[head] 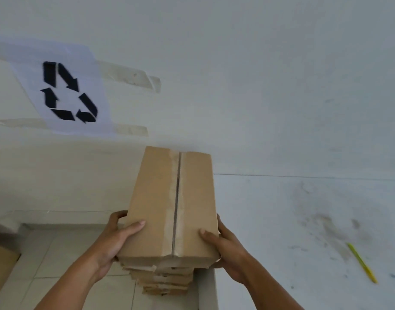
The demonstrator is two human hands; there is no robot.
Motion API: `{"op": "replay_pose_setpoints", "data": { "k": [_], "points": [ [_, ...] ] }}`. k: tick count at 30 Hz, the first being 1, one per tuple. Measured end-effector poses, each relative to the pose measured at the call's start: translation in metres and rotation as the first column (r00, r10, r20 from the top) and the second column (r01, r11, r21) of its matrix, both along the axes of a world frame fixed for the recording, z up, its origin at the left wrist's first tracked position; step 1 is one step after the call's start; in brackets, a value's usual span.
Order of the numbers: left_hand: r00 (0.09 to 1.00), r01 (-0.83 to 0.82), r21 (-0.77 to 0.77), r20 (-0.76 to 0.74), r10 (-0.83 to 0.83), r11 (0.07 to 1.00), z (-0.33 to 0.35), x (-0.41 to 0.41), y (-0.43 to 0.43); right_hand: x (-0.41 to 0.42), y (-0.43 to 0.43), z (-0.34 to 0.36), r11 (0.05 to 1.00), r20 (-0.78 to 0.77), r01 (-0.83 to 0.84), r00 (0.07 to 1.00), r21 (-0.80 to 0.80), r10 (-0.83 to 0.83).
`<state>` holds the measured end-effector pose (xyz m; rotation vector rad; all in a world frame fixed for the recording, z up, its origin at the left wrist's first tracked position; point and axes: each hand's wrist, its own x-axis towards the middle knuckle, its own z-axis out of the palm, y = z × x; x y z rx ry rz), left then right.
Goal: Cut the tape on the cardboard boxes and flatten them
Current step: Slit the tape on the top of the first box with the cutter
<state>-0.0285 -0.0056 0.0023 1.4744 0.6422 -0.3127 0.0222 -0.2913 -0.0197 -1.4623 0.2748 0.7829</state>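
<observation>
A brown cardboard box [165, 204], flattened, lies on top of a stack of several flattened boxes [167, 280] in the middle of the view. A slit runs down its taped centre seam. My left hand [116, 240] grips the box's near left edge, thumb on top and fingers curled round the side. My right hand [223, 245] grips the near right edge the same way. A yellow cutter [362, 262] lies on the white table at the lower right, away from both hands.
The white table [281, 220] stretches to the right of the stack, smudged with grey marks. A recycling sign [67, 92] is taped to the wall at the upper left. Tiled floor [58, 265] shows at the lower left, with a piece of cardboard [0, 265] at the left edge.
</observation>
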Motion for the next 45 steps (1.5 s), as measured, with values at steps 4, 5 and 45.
{"op": "replay_pose_setpoints", "data": {
  "k": [4, 5, 45],
  "points": [
    [0.998, 0.056, -0.120, 0.034, -0.052, 0.991, 0.017, 0.000, -0.036, 0.000, -0.044, 0.023, 0.999, 0.091, 0.029, 0.995, 0.019, -0.030],
    [0.997, 0.065, -0.147, 0.039, -0.060, 0.987, 0.016, 0.001, -0.048, 0.000, -0.058, 0.028, 0.999, 0.107, 0.039, 0.993, 0.017, -0.041],
    [0.994, -0.072, 0.428, -0.041, 0.099, 0.901, -0.105, 0.004, -0.514, 0.077, -0.533, -0.128, 0.534, 0.071, -0.021, 0.986, -0.845, 0.151]
  ]
}}
